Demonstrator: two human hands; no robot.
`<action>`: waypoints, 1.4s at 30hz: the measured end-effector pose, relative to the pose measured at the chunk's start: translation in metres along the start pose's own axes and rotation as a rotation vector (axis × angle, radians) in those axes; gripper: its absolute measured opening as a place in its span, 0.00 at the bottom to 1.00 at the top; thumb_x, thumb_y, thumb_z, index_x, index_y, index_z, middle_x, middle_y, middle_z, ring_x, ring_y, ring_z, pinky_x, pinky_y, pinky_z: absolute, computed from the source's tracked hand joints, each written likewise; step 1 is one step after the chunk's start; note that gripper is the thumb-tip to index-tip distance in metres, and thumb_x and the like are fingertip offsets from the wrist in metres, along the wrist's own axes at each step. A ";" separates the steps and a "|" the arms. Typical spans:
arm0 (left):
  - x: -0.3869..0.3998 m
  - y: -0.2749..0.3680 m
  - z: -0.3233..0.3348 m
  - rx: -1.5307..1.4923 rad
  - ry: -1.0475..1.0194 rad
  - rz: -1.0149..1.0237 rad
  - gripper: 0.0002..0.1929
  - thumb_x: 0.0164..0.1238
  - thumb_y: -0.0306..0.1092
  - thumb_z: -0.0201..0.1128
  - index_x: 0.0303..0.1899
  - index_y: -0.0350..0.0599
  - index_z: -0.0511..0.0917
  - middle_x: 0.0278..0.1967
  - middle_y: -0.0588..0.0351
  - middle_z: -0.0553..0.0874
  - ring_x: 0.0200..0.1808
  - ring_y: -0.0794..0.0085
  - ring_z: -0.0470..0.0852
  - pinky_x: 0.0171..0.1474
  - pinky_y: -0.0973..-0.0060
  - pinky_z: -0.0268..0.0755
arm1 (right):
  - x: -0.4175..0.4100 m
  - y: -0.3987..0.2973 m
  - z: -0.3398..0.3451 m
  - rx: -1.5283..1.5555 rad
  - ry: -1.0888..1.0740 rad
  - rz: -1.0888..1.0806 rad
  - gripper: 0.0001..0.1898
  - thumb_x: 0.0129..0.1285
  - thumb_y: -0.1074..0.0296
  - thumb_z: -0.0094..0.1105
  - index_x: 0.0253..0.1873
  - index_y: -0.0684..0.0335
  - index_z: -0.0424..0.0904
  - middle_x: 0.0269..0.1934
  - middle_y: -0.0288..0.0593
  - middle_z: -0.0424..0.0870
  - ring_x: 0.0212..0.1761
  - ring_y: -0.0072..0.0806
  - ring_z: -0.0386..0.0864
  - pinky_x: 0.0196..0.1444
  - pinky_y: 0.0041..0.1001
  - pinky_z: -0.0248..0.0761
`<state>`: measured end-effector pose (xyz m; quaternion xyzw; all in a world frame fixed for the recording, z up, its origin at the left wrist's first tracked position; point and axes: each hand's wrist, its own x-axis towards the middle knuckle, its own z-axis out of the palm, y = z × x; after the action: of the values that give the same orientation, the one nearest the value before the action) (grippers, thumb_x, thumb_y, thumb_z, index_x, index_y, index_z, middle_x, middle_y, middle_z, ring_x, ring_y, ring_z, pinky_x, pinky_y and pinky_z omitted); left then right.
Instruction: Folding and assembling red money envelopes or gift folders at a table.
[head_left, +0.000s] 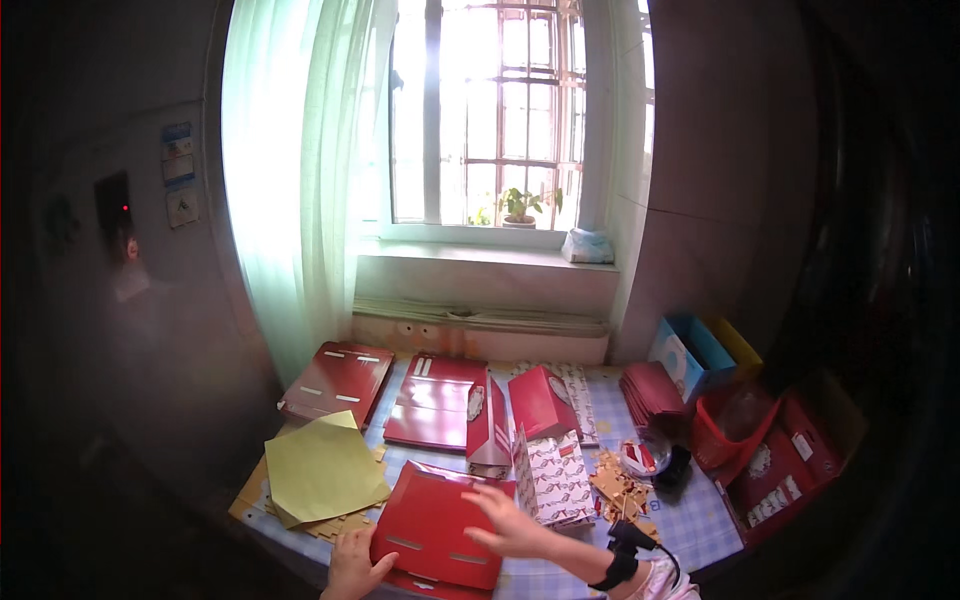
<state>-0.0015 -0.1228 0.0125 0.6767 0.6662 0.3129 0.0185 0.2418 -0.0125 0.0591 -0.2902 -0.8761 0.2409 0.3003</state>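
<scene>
A flat red cardboard sheet with cut slots (442, 525) lies at the table's near edge. My left hand (355, 562) rests at its left edge, thumb over the board. Above its right part is my right hand (506, 525), fingers spread; whether the fingertips touch the board I cannot tell. Just right of the board stands a folded box piece with a white patterned print (556, 480). Behind are an upright red folded piece (489, 427) and a red box with a slanted side (541, 403). Yellow paper sheets (322, 469) lie to the left.
Stacks of red cardboard (337, 382) (435, 401) lie at the back. On the right are cardboard scraps (622, 487), a clear bowl (646, 456), dark red folded pieces (651, 394), a red basket (724, 442), a blue box (688, 352) and a red carton (787, 465).
</scene>
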 end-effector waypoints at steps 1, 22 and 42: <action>-0.001 0.003 -0.004 -0.005 -0.026 0.023 0.25 0.53 0.42 0.63 0.52 0.42 0.70 0.47 0.42 0.73 0.51 0.50 0.69 0.53 0.59 0.62 | -0.012 -0.002 0.009 -0.031 -0.027 -0.001 0.29 0.55 0.65 0.59 0.60 0.66 0.58 0.56 0.57 0.62 0.56 0.46 0.65 0.58 0.38 0.60; -0.023 0.073 -0.028 -0.302 -0.304 0.402 0.16 0.49 0.33 0.61 0.43 0.44 0.76 0.39 0.50 0.79 0.40 0.59 0.78 0.40 0.64 0.72 | -0.066 -0.024 0.032 1.425 0.659 0.668 0.19 0.57 0.77 0.50 0.55 0.64 0.63 0.40 0.37 0.68 0.37 0.20 0.67 0.44 0.18 0.64; 0.018 0.021 -0.024 -0.246 -0.321 -0.096 0.18 0.52 0.44 0.64 0.42 0.45 0.77 0.29 0.54 0.81 0.32 0.62 0.80 0.38 0.68 0.71 | -0.063 -0.023 0.015 1.490 0.418 0.819 0.22 0.57 0.77 0.52 0.56 0.66 0.58 0.56 0.48 0.62 0.56 0.34 0.67 0.54 0.27 0.62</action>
<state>0.0054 -0.1178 0.0485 0.6780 0.6430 0.2786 0.2219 0.2646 -0.0736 0.0381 -0.3486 -0.2447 0.7813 0.4562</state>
